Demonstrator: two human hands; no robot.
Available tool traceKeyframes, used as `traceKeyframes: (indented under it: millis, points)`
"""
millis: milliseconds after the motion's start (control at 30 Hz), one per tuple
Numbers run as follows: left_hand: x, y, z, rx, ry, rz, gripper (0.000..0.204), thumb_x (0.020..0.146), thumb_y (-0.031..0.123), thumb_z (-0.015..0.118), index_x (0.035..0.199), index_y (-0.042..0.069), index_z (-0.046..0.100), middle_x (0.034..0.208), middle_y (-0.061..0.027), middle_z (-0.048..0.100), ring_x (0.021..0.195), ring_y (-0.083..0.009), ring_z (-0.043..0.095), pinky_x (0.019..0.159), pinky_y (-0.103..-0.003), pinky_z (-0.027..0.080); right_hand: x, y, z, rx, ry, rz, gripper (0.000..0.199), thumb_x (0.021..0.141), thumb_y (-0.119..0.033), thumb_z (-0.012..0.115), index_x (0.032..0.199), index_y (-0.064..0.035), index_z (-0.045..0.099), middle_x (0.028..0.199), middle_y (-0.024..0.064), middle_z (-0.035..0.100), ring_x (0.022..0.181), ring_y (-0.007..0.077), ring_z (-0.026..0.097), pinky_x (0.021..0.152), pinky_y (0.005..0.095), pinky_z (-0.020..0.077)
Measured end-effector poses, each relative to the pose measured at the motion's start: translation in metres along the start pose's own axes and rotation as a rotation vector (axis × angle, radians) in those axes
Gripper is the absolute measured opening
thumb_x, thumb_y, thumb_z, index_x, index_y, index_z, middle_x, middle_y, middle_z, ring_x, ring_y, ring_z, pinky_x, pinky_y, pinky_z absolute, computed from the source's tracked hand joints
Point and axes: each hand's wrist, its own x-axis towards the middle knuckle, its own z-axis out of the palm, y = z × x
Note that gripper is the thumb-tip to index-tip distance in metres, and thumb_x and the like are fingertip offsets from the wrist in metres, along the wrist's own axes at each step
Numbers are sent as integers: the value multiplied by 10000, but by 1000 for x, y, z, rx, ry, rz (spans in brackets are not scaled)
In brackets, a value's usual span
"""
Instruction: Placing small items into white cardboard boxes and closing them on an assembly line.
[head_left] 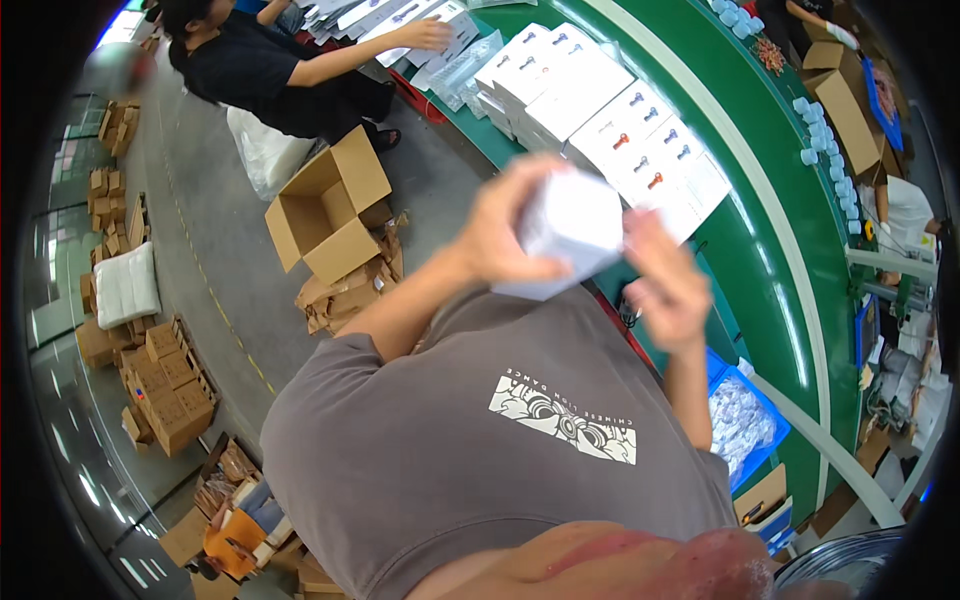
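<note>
My left hand (500, 225) is wrapped round a white carton (575, 225), held up in front of my chest and tilted. Its thumb lies along the lower side, the fingers over the far edge. Motion blurs the carton's faces. Just right of it is my right hand (668, 285), raised with its fingers apart and blurred; the fingertips come close to the carton's right edge, and whether they touch it I cannot tell. Beyond both hands, white boxes (575, 105) with small pictures printed on top stand in stacks on the green bench.
A co-worker (270, 70) reaches over white boxes at the upper left. An open cardboard carton (330, 205) stands on the floor to my left. On my right is a blue bin (765, 400) of plastic-wrapped parts. A green conveyor (770, 290) with a pale rail curves past the bench.
</note>
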Motion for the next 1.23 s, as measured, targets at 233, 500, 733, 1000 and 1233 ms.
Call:
traceKeyframes:
  millis: [233,500,733,1000,1233]
  points:
    - [166,-86,-173,507,239,-416,627,870,410,651,1373,71,489,1288,-207,564,1175,-316,582,964,-395,471,-40,142,-75,133,1069,792,519,1020,-392,455,1264,54,558,1315,186,582,1220,293,538,1018,461,422]
    - [221,-214,-159,504,-114,-504,680,887,486,632,1364,20,498,1144,-112,652,1094,-156,607,914,-309,485,-26,141,3,608,1042,1111,629,991,-498,479,1386,-9,496,1442,162,461,1286,276,468,1050,409,390]
    - [185,-247,-170,-339,-128,-1071,615,929,489,601,1310,9,543,1181,-72,654,1036,-182,640,908,-326,518,-1,125,-2,107,825,1117,530,960,-392,579,1268,40,580,1203,165,636,1071,207,608,961,326,443]
    - [186,-227,-167,-624,-111,-1115,656,962,520,500,1429,66,428,1356,-126,563,1203,-304,574,1025,-472,460,1,138,-12,-58,798,1133,539,948,-432,590,1265,4,605,1134,169,680,957,224,656,871,327,495]
    - [183,-227,-177,-358,-137,-978,802,944,635,414,1527,96,298,1527,-117,397,1398,-314,392,1158,-483,302,-49,153,18,-127,1348,1018,582,894,-444,681,1320,-54,601,1120,143,688,1000,187,636,904,297,470]
